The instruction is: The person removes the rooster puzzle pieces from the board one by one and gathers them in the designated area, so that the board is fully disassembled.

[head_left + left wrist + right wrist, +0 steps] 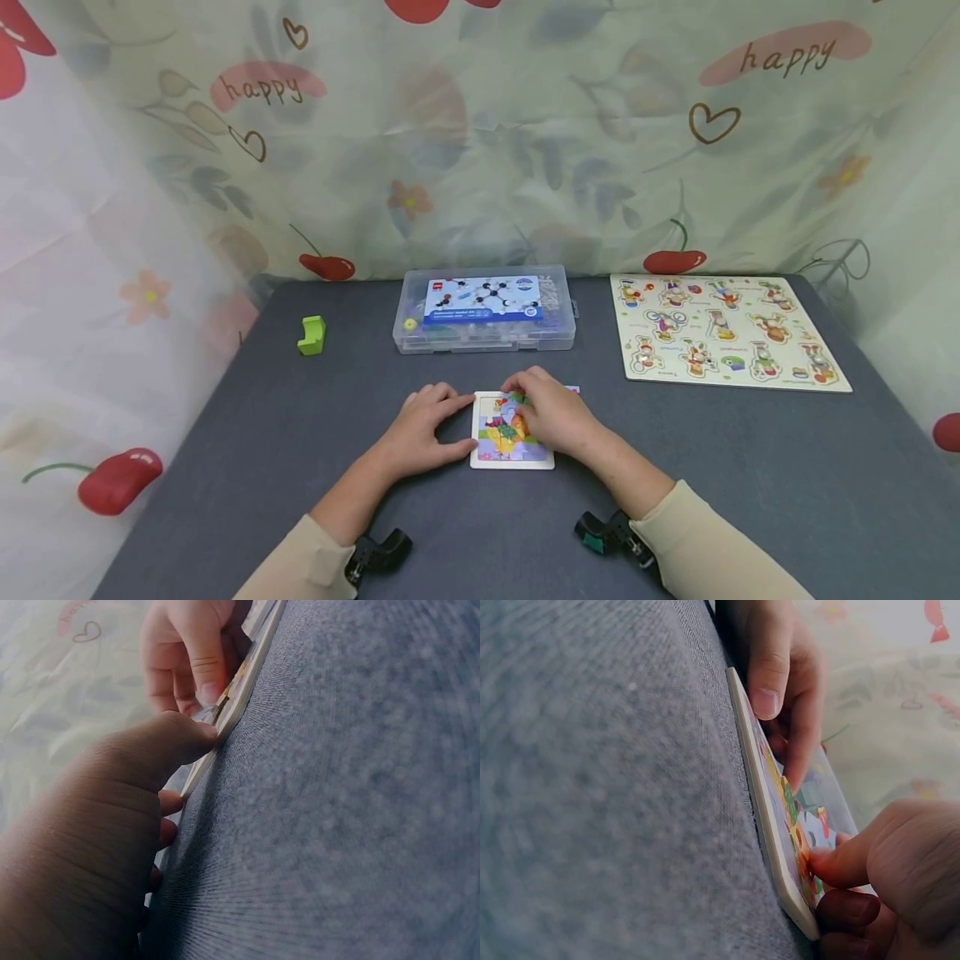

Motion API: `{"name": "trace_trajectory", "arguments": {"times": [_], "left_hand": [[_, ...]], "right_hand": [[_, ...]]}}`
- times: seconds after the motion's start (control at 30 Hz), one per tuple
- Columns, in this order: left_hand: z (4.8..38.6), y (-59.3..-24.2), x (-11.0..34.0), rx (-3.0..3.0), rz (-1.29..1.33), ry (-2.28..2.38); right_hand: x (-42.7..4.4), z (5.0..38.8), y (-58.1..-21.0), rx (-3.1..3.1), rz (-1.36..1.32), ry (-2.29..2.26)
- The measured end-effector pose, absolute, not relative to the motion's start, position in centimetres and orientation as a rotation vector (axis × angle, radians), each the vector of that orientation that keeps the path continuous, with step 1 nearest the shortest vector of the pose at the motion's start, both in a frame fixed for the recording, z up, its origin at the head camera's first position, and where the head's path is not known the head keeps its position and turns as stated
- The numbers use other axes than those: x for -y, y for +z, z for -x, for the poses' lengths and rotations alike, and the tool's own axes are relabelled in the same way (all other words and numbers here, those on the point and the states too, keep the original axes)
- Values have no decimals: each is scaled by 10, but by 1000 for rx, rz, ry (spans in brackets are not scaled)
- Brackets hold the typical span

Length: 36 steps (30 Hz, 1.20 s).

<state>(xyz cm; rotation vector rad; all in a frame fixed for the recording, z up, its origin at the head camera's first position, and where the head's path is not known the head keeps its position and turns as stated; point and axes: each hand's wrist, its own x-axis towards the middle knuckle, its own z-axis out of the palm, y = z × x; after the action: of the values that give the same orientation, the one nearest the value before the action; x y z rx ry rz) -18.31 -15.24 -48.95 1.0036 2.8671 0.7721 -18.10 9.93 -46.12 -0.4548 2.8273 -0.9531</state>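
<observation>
A small picture puzzle (512, 456) with a pale frame and colourful pieces lies flat on the table between the hands. My left hand (423, 433) rests at its left side, thumb low on the edge and forefinger at the upper corner, fingers fairly straight. My right hand (558, 412) covers the puzzle's upper right part. In the right wrist view, its thumb and curled fingers pinch an orange-and-yellow puzzle piece (800, 841) at the board's surface. The right palm hides part of the picture. A bit of something blue and red (573, 389) shows behind that hand.
Behind the puzzle stands a clear plastic case (483, 337) with a molecule-picture label. A large animal puzzle board (738, 333) lies at the back right. On the left sits a green block (312, 336). A patterned cloth (487, 167) hangs along the table's back edge.
</observation>
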Motion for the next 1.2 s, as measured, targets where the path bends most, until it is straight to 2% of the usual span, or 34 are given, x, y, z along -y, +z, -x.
{"name": "trace_trajectory", "arguments": {"times": [0.8,1.2], "left_hand": [[183,-489,153,-2863,-998,750],[182,-488,152,-2872,-996,758]], "right_hand": [[-114,187,-462,-2774,787,-935],[-113,188,-462,-2773,791,-876]]}}
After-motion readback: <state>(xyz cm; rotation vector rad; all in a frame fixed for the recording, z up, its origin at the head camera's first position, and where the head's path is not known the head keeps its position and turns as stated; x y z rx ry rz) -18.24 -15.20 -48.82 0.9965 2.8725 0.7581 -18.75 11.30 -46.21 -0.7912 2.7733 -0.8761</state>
